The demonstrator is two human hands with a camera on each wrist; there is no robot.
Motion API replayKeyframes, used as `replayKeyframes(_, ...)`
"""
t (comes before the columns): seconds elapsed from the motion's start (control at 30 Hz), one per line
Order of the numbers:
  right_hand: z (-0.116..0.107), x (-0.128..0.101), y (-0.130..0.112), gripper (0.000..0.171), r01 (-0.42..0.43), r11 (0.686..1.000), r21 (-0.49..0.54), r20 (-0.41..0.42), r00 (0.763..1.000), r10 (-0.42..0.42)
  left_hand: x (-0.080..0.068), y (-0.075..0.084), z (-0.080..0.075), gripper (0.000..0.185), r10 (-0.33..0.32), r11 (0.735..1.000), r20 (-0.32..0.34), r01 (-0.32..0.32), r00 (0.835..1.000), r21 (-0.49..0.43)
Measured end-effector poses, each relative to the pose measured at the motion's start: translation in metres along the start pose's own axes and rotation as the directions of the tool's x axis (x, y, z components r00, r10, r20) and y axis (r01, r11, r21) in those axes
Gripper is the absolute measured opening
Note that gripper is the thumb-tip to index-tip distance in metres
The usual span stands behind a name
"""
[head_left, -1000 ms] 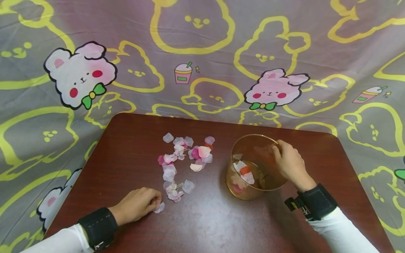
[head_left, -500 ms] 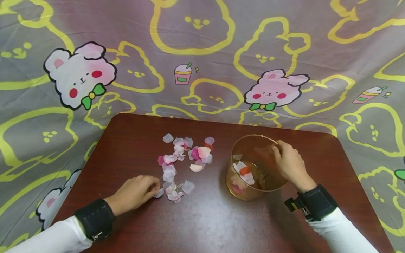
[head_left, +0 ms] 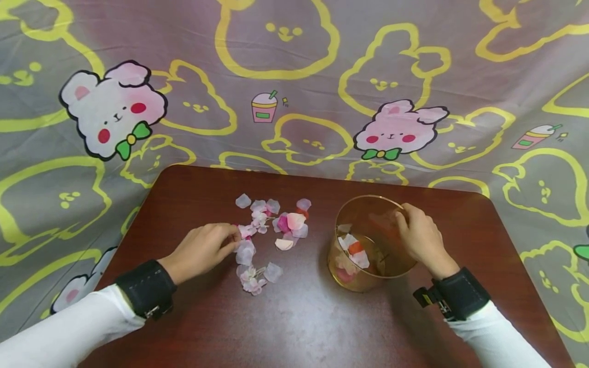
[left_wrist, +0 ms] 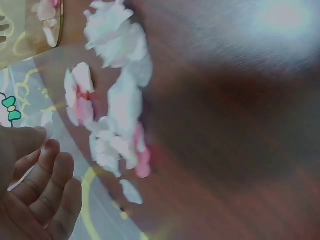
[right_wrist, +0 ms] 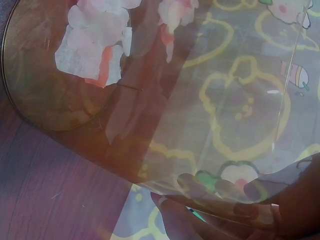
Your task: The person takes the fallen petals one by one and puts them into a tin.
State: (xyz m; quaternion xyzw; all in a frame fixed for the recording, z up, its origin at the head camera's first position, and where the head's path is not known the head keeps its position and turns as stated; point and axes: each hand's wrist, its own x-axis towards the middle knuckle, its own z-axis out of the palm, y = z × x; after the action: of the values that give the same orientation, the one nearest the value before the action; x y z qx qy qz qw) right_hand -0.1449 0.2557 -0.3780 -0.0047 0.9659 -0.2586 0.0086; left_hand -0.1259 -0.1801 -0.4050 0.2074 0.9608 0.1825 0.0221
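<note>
Pink and white petals (head_left: 269, 232) strewn mid-table (head_left: 294, 327), touched at their left edge by loosely curled left hand (head_left: 206, 249) fingertips, nothing visibly pinched. Amber cup (head_left: 368, 243), right of them, gripped at its rim by right hand (head_left: 420, 236).

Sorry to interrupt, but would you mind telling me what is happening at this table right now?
A person sits at a dark wooden table strewn with pink and white petals. The left hand rests on the table, its fingertips at the left edge of the petal pile. The right hand grips the rim of a clear amber container, which stands upright and already holds some petals.
</note>
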Motion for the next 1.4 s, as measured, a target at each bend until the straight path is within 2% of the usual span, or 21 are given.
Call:
replayKeyframes(0.3, 0.0, 0.0, -0.001, 0.025, 0.0, 1.0, 0.003, 0.003, 1.0, 0.0, 0.033, 0.024, -0.021, 0.008, 0.049, 0.999, -0.068, -0.05, 0.996, -0.015)
replayKeyframes(0.63, -0.001, 0.002, -0.002, 0.027, -0.002, 1.0, 0.003, 0.014, 1.0, 0.002, 0.064, 0.066, -0.041, 0.01, 0.159, 0.987, -0.144, -0.161, 0.977, -0.002)
replayKeyframes(0.73, -0.002, 0.002, -0.002, 0.028, -0.001, 1.0, 0.004, 0.014, 1.0, 0.001, 0.073, 0.08, -0.042, 0.011, 0.203, 0.979, -0.17, -0.203, 0.964, 0.014)
replayKeyframes(0.97, -0.001, 0.002, 0.0, 0.028, -0.009, 1.0, 0.001, 0.017, 1.0, 0.009, 0.089, 0.119, -0.035, 0.005, 0.337, 0.941, -0.235, -0.334, 0.912, 0.052)
replayKeyframes(1.1, -0.001, 0.002, 0.0, 0.028, -0.011, 1.0, 0.001, 0.017, 1.0, 0.011, 0.097, 0.138, -0.029, 0.005, 0.398, 0.917, -0.227, -0.387, 0.889, 0.094)
replayKeyframes(1.2, 0.0, 0.002, 0.0, 0.028, -0.007, 1.0, 0.001, 0.014, 1.0, 0.007, 0.102, 0.151, -0.025, 0.005, 0.426, 0.905, -0.205, -0.413, 0.881, 0.106)
replayKeyframes(1.3, 0.0, 0.002, 0.0, 0.027, -0.006, 1.0, -0.002, 0.01, 1.0, 0.006, 0.107, 0.162, -0.023, 0.007, 0.435, 0.9, -0.163, -0.424, 0.885, 0.099)
replayKeyframes(1.4, -0.001, 0.001, 0.0, 0.027, -0.01, 1.0, -0.005, 0.009, 1.0, 0.01, 0.114, 0.173, -0.02, 0.008, 0.444, 0.894, -0.074, -0.438, 0.893, 0.091)
